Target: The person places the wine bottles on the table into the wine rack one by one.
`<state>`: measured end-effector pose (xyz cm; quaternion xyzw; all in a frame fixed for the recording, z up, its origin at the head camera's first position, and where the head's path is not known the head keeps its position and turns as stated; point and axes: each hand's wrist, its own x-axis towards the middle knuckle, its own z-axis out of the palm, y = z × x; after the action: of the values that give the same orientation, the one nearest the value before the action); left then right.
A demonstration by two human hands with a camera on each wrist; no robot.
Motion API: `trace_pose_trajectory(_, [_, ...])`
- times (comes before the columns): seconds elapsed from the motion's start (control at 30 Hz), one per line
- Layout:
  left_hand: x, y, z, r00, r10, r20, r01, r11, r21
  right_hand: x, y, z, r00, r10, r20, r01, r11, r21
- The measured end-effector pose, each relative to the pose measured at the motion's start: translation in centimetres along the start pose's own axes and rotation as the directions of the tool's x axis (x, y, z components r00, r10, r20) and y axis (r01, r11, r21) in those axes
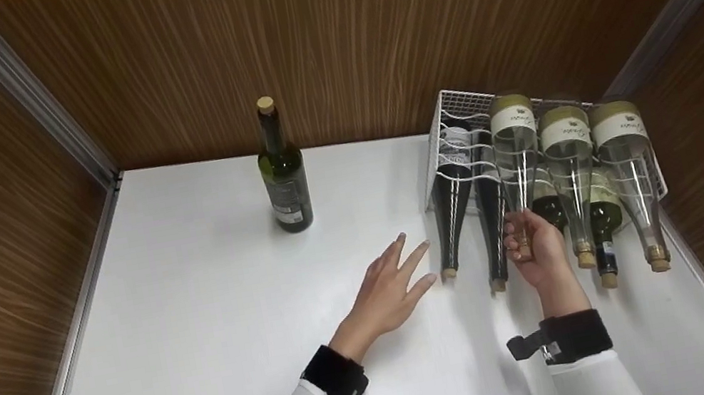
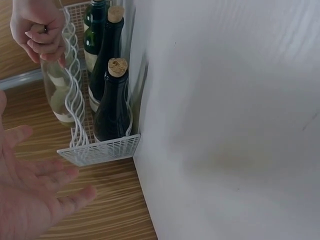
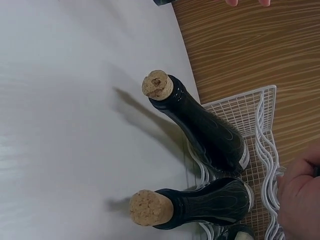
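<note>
My right hand grips the neck of a clear glass bottle with a white label and gold base band. This bottle lies on the upper level of a white wire rack, neck toward me; the left wrist view shows the fingers curled round its neck. Left of the rack, my left hand is held over the white table, fingers spread, holding nothing. Nearest to it is a dark corked bottle on the lower level, with another dark bottle beside it.
Two more clear bottles lie on the upper level, right of the gripped one. Dark green bottles show beneath them. A green corked bottle stands upright near the back wall. Wood-patterned panels enclose the table.
</note>
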<state>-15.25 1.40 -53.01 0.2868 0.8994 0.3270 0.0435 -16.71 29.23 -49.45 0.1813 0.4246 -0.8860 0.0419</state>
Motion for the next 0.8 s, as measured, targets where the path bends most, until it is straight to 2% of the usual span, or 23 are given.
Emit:
trace_pose_trajectory(0.2, [-0.2, -0.4, -0.3, 1.0, -0.008, -0.013, 0.008, 1.0, -0.008, -0.2, -0.1, 0.1, 0.998, -0.058, -0.012, 0.056, 0.991, -0.124])
trace_pose_trajectory(0.37, [-0.3, -0.9, -0.6, 0.999, -0.03, -0.017, 0.03, 1.0, -0.006, -0.2, -0.1, 0.3, 0.99, -0.097, -0.106, 0.068, 0.965, -0.253])
trace_pose_trajectory(0.47, [-0.4, -1.2, -0.8, 0.999, -0.041, -0.02, 0.041, 0.999, -0.009, -0.2, -0.2, 0.6, 0.979, -0.122, -0.162, 0.058, 0.935, -0.35])
trace_pose_trajectory(0.6, [-0.6, -1.8, -1.2, 0.997, -0.058, -0.042, 0.057, 0.998, -0.008, -0.3, -0.5, 0.9, 0.966, -0.161, -0.201, 0.046, 0.875, -0.481])
trace_pose_trajectory(0.73, [-0.7, -2.4, -1.6, 0.995, -0.077, -0.068, 0.077, 0.997, -0.011, -0.9, -0.9, 1.4, 0.961, -0.198, -0.194, 0.039, 0.79, -0.612])
trace_pose_trajectory(0.8, [-0.8, -2.6, -1.9, 0.993, -0.086, -0.081, 0.085, 0.996, -0.018, -1.3, -1.1, 1.6, 0.958, -0.229, -0.174, 0.061, 0.754, -0.654])
